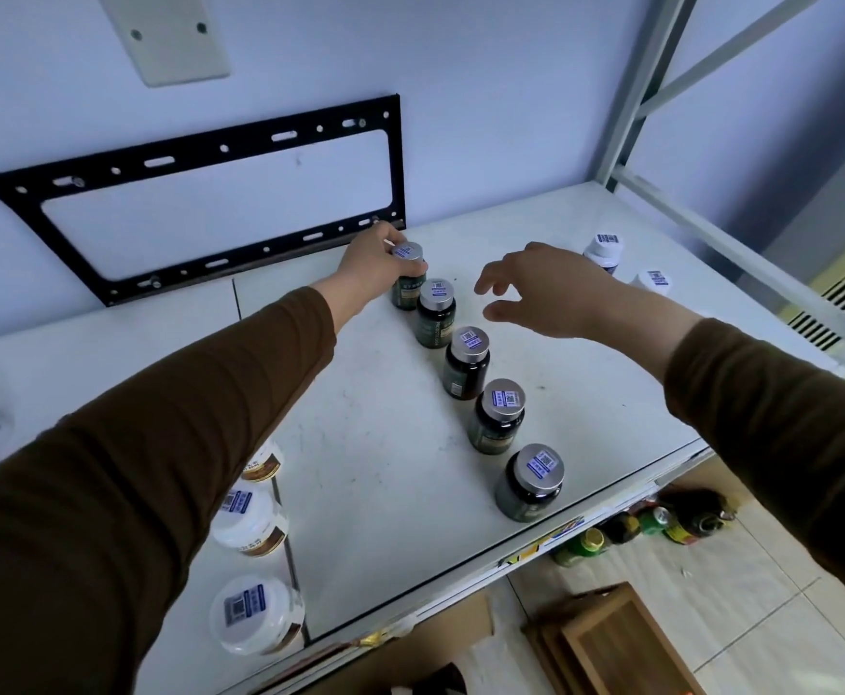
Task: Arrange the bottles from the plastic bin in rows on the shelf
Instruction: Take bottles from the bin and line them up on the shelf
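Observation:
Several dark bottles with silver caps stand in one row on the white shelf (380, 484), running from the front edge (530, 486) toward the wall. My left hand (372, 265) grips the rearmost dark bottle (408, 278), which stands upright on the shelf. My right hand (545, 290) hovers to the right of the row with fingers spread and nothing in it. Two white-capped bottles (606, 250) stand behind my right hand. Several white jars (250, 524) stand in a row under my left arm. The plastic bin is not in view.
A black metal bracket (199, 203) is fixed to the wall behind the shelf. The shelf's grey upright and braces (631, 102) rise at the right. Below the shelf edge are drink bottles (661, 519), a wooden box (621, 639) and cardboard (425, 654).

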